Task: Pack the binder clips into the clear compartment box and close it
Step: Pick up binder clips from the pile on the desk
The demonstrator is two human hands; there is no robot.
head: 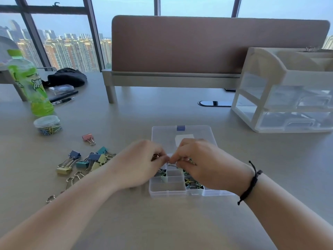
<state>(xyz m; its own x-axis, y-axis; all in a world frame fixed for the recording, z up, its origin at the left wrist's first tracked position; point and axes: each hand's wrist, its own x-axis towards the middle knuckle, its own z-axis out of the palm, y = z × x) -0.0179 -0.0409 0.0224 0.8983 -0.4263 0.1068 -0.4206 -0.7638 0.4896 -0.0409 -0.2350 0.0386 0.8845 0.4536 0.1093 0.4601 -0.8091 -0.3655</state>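
Setting: tall windows with a city skyline were seen behind a beige desk (162,222); a brown divider (207,44) stood across its far side.
Box: a clear compartment box (167,191) lay on the desk in front of the person, its lid (162,132) opened flat away from them, a blue latch (181,128) at the lid's far edge.
Contents: small clips were seen in the compartments on the right (193,184) and in one on the left; the near-left compartments looked bare.
Left hand: the left hand (138,165) was held over the box's left side, fingers curled, tips pinched at something metallic that could not be made out.
Right hand: the right hand (201,163) was held over the box's right half, thumb and forefinger closed on the wire handle of a clip (172,165) between the two hands; a black cord (252,183) was worn on that wrist.
Loose clips: a pile of binder clips (86,161) in blue, teal and yellow lay left of the box, a pink one (88,138) apart beyond it.
Other items: a green bottle (30,83), a paperclip tub (47,125), pens (63,100) and a black pouch (68,77) were placed far left; a drawer unit (288,92) stood far right.
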